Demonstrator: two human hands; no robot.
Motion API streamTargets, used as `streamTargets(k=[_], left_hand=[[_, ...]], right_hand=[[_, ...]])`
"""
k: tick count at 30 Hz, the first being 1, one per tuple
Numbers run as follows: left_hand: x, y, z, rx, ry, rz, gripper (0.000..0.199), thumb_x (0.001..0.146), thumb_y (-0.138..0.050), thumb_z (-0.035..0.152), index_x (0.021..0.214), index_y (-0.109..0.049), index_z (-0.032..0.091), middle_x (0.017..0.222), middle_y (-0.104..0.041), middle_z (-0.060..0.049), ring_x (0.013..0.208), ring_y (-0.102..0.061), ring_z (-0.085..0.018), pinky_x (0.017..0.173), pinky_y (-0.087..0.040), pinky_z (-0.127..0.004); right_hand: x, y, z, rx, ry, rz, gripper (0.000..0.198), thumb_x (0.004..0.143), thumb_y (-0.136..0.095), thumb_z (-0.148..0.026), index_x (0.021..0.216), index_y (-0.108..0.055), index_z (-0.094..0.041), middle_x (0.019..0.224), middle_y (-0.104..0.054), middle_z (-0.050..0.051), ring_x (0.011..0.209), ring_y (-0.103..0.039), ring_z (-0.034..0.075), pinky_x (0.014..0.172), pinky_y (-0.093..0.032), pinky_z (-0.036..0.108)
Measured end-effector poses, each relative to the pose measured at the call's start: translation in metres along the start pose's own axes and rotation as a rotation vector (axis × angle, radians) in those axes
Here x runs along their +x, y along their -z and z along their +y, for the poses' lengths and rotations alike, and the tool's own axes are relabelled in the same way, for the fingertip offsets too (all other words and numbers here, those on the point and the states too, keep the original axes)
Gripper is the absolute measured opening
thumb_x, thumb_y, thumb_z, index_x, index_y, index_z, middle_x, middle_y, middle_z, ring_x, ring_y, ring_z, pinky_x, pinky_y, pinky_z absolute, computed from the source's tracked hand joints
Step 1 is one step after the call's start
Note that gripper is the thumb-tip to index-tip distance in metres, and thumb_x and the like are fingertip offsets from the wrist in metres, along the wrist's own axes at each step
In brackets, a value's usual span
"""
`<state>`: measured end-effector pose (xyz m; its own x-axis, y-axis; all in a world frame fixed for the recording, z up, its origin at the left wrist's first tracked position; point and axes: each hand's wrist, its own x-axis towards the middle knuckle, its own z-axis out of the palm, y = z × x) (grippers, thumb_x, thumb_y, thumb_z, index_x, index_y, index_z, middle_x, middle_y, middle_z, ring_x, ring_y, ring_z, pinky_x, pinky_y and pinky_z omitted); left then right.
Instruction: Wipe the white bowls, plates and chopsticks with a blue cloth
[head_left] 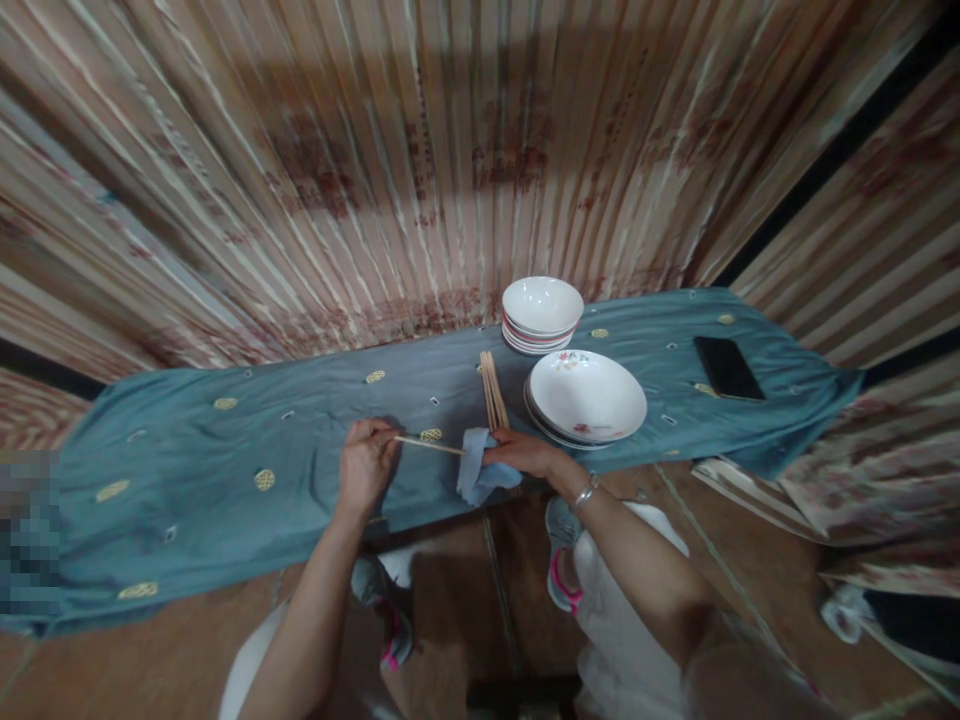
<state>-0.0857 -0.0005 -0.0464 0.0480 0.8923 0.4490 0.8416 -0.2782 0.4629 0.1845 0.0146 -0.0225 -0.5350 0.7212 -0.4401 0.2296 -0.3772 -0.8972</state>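
Left hand pinches one chopstick end; right hand wraps blue cloth round its other end, beside chopstick bundle and plates.

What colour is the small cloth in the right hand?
Light blue cloth, clearest in the head view.

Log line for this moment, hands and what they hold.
left hand: grips chopstick | right hand: cloth around its tip | chopstick pile, plates alongside
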Motion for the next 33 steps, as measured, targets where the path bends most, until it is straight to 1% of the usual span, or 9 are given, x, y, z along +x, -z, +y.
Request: streamTargets(k=[5, 10, 12, 20, 23, 26, 28, 30, 33], left_hand=[[0.001, -0.01, -0.005, -0.074, 0.065, 0.033, 0.019, 0.079, -0.058, 0.032, 0.076, -0.075, 0.023, 0.084, -0.066, -0.007, 0.085, -0.057, -0.024, 0.079, -0.048, -0.037], [0.005, -0.025, 0.004, -0.191, 0.166, -0.039, 0.017, 0.077, -0.062, 0.032, 0.077, -0.077, 0.023, 0.084, -0.067, -0.007, 0.081, -0.06, -0.021, 0.08, -0.049, -0.035], [0.006, -0.029, 0.009, -0.228, 0.194, -0.06, 0.016, 0.075, -0.062, 0.032, 0.076, -0.077, 0.024, 0.082, -0.067, -0.006, 0.081, -0.061, -0.02, 0.08, -0.049, -0.034], [0.009, -0.03, 0.015, -0.236, 0.219, -0.06, 0.015, 0.072, -0.063, 0.032, 0.073, -0.076, 0.024, 0.077, -0.067, -0.006, 0.073, -0.061, -0.019, 0.075, -0.048, -0.033], [0.015, -0.028, 0.018, -0.266, 0.25, -0.061, 0.014, 0.069, -0.064, 0.03, 0.072, -0.076, 0.024, 0.072, -0.066, -0.005, 0.069, -0.059, -0.018, 0.071, -0.047, -0.031], [0.025, -0.031, 0.029, -0.368, 0.353, -0.096, 0.013, 0.064, -0.066, 0.028, 0.072, -0.075, 0.022, 0.066, -0.065, -0.002, 0.063, -0.056, -0.015, 0.063, -0.045, -0.027], [0.031, -0.039, 0.039, -0.524, 0.481, -0.158, 0.016, 0.061, -0.068, 0.028, 0.073, -0.074, 0.019, 0.061, -0.062, 0.0, 0.057, -0.052, -0.013, 0.056, -0.041, -0.024], [0.037, -0.053, 0.05, -0.578, 0.514, -0.206, 0.02, 0.06, -0.07, 0.029, 0.073, -0.073, 0.015, 0.052, -0.057, 0.003, 0.048, -0.047, -0.011, 0.049, -0.038, -0.023], [0.042, -0.076, 0.065, -0.646, 0.54, -0.233, 0.019, 0.06, -0.069, 0.027, 0.073, -0.07, 0.013, 0.051, -0.057, 0.003, 0.047, -0.049, -0.011, 0.05, -0.04, -0.023]], right_hand=[[-0.005, 0.004, -0.002, 0.035, 0.003, 0.021, 0.027, 0.056, -0.08, -0.034, 0.061, -0.064, -0.014, 0.055, -0.057, -0.006, 0.052, -0.047, 0.008, 0.05, -0.035, 0.02], [-0.007, 0.008, -0.001, 0.032, 0.026, -0.005, 0.029, 0.051, -0.081, -0.035, 0.062, -0.063, -0.015, 0.057, -0.06, -0.005, 0.056, -0.049, 0.009, 0.053, -0.037, 0.021], [-0.009, 0.012, -0.001, 0.039, 0.038, 0.023, 0.029, 0.051, -0.081, -0.034, 0.064, -0.064, -0.015, 0.059, -0.061, -0.005, 0.058, -0.05, 0.01, 0.055, -0.038, 0.022], [-0.023, 0.026, -0.004, 0.17, 0.132, 0.049, 0.03, 0.054, -0.078, -0.035, 0.074, -0.068, -0.015, 0.061, -0.06, -0.005, 0.058, -0.048, 0.009, 0.055, -0.038, 0.022], [-0.028, 0.026, -0.007, 0.224, 0.18, -0.001, 0.032, 0.053, -0.078, -0.038, 0.071, -0.066, -0.015, 0.059, -0.059, -0.006, 0.056, -0.048, 0.009, 0.055, -0.039, 0.021], [-0.029, 0.021, -0.01, 0.23, 0.217, -0.063, 0.032, 0.052, -0.078, -0.042, 0.065, -0.064, -0.015, 0.059, -0.058, -0.005, 0.057, -0.048, 0.009, 0.055, -0.039, 0.021], [-0.029, 0.017, -0.011, 0.21, 0.232, -0.095, 0.033, 0.051, -0.078, -0.043, 0.062, -0.062, -0.016, 0.06, -0.059, -0.005, 0.058, -0.049, 0.009, 0.056, -0.039, 0.021], [-0.027, 0.014, -0.011, 0.173, 0.241, -0.108, 0.033, 0.051, -0.077, -0.043, 0.061, -0.061, -0.016, 0.061, -0.059, -0.005, 0.059, -0.048, 0.009, 0.057, -0.039, 0.021], [-0.021, 0.014, -0.011, 0.085, 0.214, -0.046, 0.028, 0.058, -0.073, -0.04, 0.06, -0.059, -0.016, 0.056, -0.053, -0.006, 0.057, -0.044, 0.009, 0.054, -0.034, 0.021]])
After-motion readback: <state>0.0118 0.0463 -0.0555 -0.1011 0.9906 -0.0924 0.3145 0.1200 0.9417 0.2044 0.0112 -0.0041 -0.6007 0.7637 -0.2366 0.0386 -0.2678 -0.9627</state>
